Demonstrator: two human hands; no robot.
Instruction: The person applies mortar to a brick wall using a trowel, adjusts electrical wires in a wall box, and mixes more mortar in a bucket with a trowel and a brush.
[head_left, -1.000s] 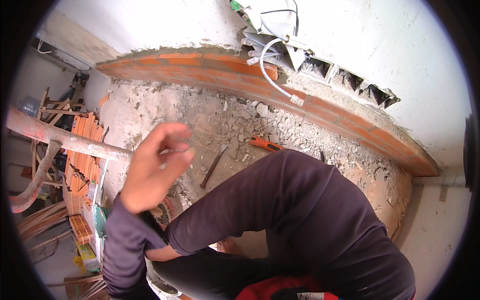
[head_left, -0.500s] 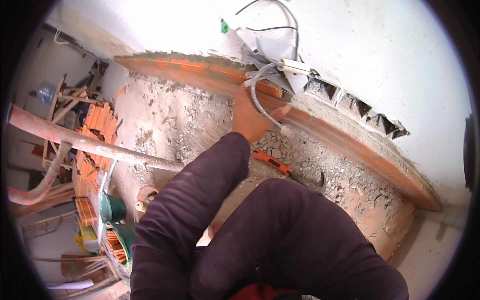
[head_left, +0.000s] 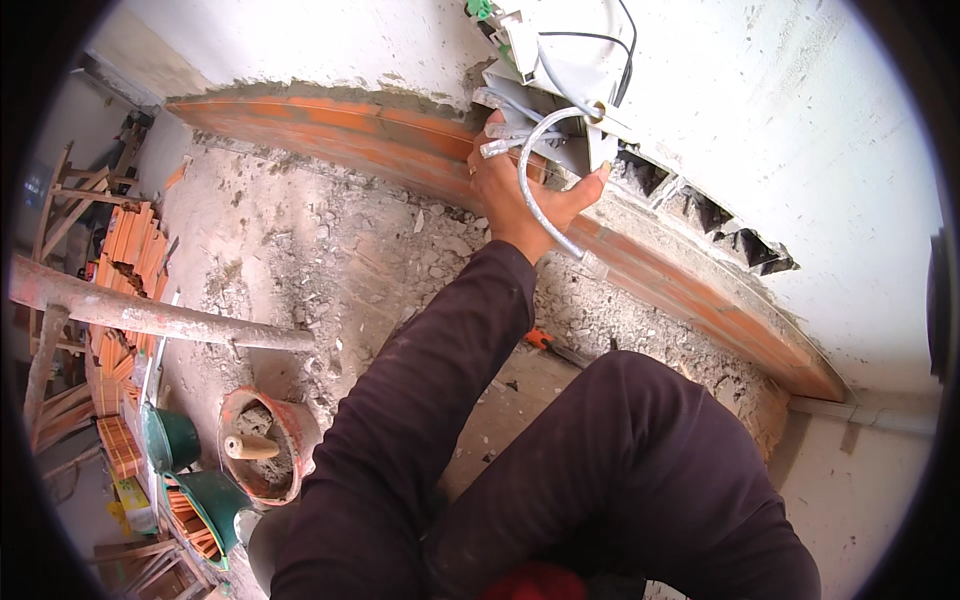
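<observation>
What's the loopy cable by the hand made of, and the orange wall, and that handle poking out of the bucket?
The loopy cable looks like smooth whitish plastic outside, bending in a neat curve; its inside is hidden. The orange wall seems baked clay brick, dull, with greyish mortar-like stuff along its top. The handle is probably smooth wood, pale tan and rounded, but plastic could look similar.
</observation>
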